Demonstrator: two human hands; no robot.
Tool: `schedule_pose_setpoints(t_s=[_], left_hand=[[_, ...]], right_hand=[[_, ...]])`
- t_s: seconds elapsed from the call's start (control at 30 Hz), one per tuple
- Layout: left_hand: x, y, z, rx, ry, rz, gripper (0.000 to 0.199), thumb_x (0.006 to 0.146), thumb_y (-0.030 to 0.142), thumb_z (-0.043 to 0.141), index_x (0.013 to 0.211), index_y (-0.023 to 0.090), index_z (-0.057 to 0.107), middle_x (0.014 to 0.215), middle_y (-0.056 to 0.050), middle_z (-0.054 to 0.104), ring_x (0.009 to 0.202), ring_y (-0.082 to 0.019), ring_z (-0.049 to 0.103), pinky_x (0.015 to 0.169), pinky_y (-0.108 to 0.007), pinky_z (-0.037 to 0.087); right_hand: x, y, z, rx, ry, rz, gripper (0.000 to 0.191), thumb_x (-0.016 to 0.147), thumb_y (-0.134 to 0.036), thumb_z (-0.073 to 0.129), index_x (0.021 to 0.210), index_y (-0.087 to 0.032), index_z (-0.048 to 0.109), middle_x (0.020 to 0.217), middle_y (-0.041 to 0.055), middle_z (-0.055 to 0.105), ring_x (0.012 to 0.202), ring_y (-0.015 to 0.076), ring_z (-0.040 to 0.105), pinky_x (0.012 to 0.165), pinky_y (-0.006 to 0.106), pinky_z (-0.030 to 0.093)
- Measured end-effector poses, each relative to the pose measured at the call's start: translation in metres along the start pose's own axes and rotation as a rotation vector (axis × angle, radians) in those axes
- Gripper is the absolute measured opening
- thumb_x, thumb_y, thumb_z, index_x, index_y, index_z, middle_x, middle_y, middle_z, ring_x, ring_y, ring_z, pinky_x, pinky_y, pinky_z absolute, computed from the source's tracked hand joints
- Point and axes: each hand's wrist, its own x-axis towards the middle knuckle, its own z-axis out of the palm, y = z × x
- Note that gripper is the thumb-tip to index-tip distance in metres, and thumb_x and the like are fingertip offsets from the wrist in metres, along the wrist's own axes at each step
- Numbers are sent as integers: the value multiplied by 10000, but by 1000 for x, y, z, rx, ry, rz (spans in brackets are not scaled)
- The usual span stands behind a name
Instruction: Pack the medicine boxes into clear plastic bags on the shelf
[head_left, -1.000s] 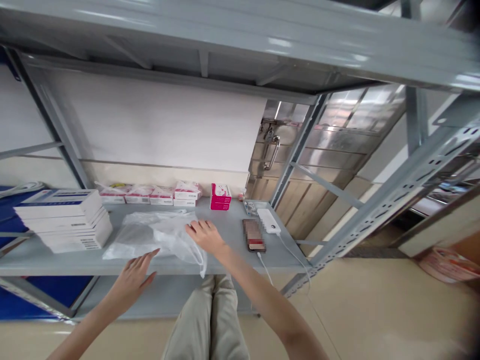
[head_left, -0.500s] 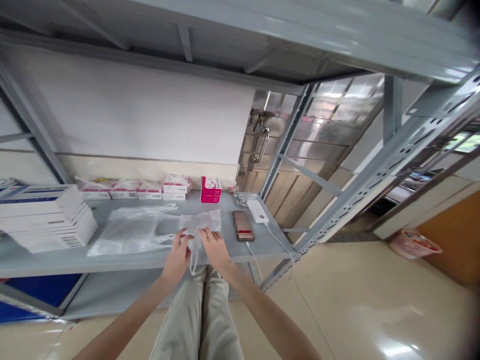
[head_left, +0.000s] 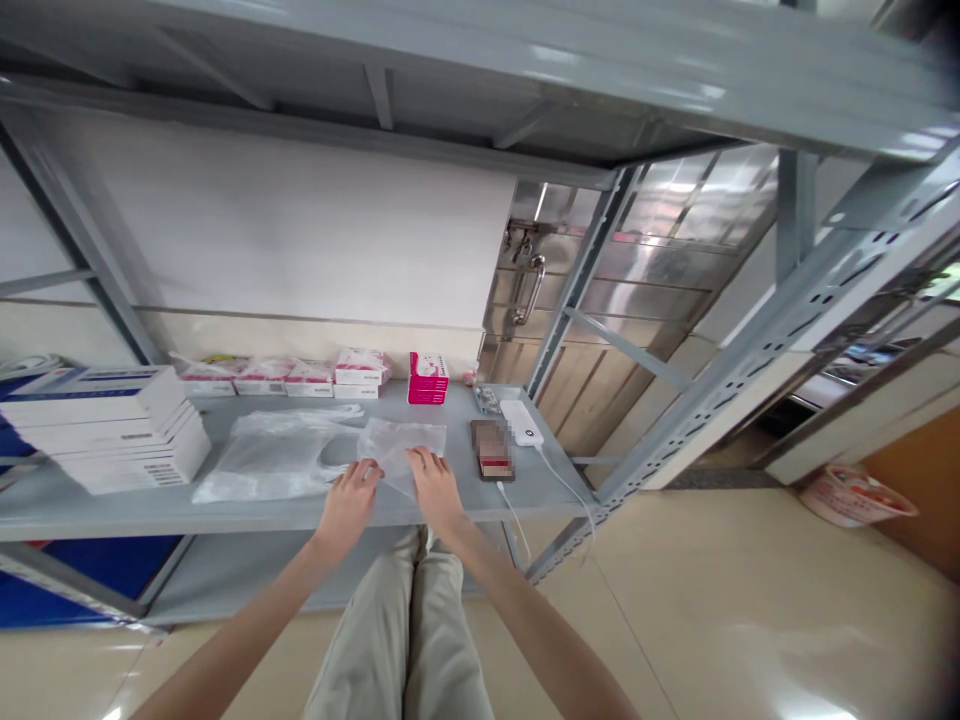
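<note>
A small translucent white plastic bag (head_left: pixel 397 437) lies flattened on the grey shelf near its front edge. My left hand (head_left: pixel 349 508) has its fingers bent and closed on the bag's near left side. At the bag's near right part, my right hand (head_left: pixel 436 490) presses and pinches the film with curled fingers. The fingers partly cover the near edge of the bag. Just left of it rests a stack of similar plastic bags (head_left: pixel 270 458), with loop handles pointing toward my left hand.
Stacked white boxes (head_left: pixel 135 430) stand at the shelf's left. Wrapped pink-white boxes (head_left: pixel 262 378) and a magenta box (head_left: pixel 427 380) line the back. Right of my hands are a phone (head_left: pixel 491 452) and a white power bank (head_left: pixel 523 423) with cables. A shelf post (head_left: pixel 750 340) rises at right.
The bag's handles hung over the shelf's front edge before; now they no longer dangle there. My hands have shifted slightly on the bag, and the view has moved a little.
</note>
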Motion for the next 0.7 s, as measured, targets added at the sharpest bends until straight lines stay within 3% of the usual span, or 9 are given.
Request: schedule_pose_setpoints(t_s=[0.13,0.27,0.33,0.4,0.53,0.6,0.7], left_hand=[[14,-30,-17,-77,-23,0,381,782,-28,357,902,188,647,953,-65,661,902,-212,613,786,-351,508],[14,-42,-31,36,23,35,449,748,-58,371,881,235,683,1034,-47,684,994,-227,606,954,-459,434],[5,-35,-30,102,118,75,450,795,-32,381,961,254,686,1166,-53,658,1100,-241,572,1042,-528,341],[-8,-21,-23,98,145,218,432,856,13,368,1049,260,666,1229,-64,634,1141,-230,557,1039,-502,357],[-21,8,0,-31,-13,562,398,897,49,333,1053,234,649,1124,-71,675,1073,-185,598,942,-363,462],[-15,12,8,-49,-33,533,383,890,43,331,1071,195,632,1136,-99,661,1082,-200,596,935,-369,472],[1,4,12,12,-36,324,412,846,-3,333,1137,137,589,1164,-145,632,1053,-227,614,896,-387,494]], right_hand=[[-8,11,0,-101,-105,36,636,813,-12,469,1392,-267,400,1418,138,446,972,193,611,852,367,463],[-9,18,-7,19,-234,142,504,835,-39,436,1281,-259,516,1300,79,570,925,163,650,783,286,458],[-6,16,-13,68,-241,181,442,871,-71,403,1247,-255,544,1201,61,638,930,164,657,802,282,442],[-3,11,-21,99,-248,205,387,907,-117,380,1220,-245,568,1117,55,685,936,174,661,844,300,426],[2,-1,-35,146,-235,234,327,936,-197,377,1157,-260,610,1093,42,707,953,177,662,838,301,426],[2,-4,-40,151,-227,257,323,934,-205,380,1141,-271,620,1067,35,716,933,176,668,798,285,435],[-1,-4,-46,152,-225,287,335,928,-197,384,1152,-277,620,1040,36,721,895,177,675,742,269,441]])
